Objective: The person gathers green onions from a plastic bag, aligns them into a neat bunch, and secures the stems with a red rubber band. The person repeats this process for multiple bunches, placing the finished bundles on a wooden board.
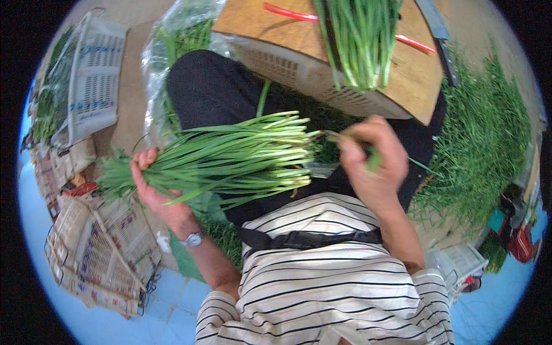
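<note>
A thick bunch of garlic chives (241,159) lies sideways across my lap, its pale cut ends pointing right. My left hand (157,185) is closed around its leafy end, the fingers wrapped from below. Just off the white ends is my right hand (375,159), blurred, with thumb and fingers pinched together. Some green chive scraps (374,160) show inside its curled fingers, and a thin brownish bit pokes out at the fingertips. A second bunch of chives (364,47) rests on a wooden board (414,82) in front of me, root ends towards me.
Under the board stands a white plastic crate (276,60). Red strips (291,12) lie on the board. A large heap of loose greens (483,142) covers the floor at right. Clear plastic with chives (189,39) is beside my knee. More crates (97,77) stand at left.
</note>
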`<state>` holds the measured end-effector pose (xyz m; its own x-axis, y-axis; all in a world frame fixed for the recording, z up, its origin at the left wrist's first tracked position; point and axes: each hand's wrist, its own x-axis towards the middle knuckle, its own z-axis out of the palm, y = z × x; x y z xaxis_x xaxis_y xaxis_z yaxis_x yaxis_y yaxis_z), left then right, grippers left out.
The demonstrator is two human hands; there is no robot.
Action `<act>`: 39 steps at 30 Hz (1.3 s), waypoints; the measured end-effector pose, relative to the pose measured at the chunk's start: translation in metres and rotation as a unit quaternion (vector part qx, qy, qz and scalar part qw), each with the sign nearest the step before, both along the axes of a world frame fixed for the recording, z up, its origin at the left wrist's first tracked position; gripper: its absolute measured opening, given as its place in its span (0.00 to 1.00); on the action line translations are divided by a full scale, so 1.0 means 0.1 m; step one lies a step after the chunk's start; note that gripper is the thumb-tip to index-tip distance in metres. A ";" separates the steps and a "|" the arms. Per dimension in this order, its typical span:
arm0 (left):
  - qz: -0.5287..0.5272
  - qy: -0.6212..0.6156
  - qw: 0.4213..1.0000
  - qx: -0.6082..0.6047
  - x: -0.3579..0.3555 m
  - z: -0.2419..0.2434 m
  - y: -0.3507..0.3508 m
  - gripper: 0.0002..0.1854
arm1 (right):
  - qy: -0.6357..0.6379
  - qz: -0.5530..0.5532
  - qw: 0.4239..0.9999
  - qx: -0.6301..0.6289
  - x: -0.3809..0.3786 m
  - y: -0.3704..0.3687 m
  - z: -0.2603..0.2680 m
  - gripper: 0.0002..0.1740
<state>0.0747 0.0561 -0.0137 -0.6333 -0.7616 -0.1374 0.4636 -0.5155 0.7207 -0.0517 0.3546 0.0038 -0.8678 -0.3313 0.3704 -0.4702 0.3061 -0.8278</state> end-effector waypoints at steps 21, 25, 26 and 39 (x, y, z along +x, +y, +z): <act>-0.069 0.046 0.996 0.035 0.00 -0.05 -0.09 0.09 | -0.126 -0.285 0.929 0.199 0.09 1.67 0.34 0.18; -0.052 0.043 0.998 0.017 -0.02 -0.04 -0.07 0.09 | -0.006 0.034 0.990 0.135 0.17 0.43 0.21 0.19; -0.049 0.044 0.998 0.015 -0.01 -0.04 -0.07 0.09 | 0.044 0.071 0.990 0.115 0.13 0.21 0.13 0.20; -0.058 0.077 0.994 0.049 -0.02 0.01 0.00 0.08 | -0.101 -0.041 0.994 -0.002 -0.10 0.02 0.04 0.03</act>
<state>0.0725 0.0562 -0.0125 -0.7355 -0.6698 -0.1017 0.4975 -0.6358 0.5901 -0.0615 0.3571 0.0074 -0.9488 -0.2546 0.1870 -0.2677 0.3334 -0.9040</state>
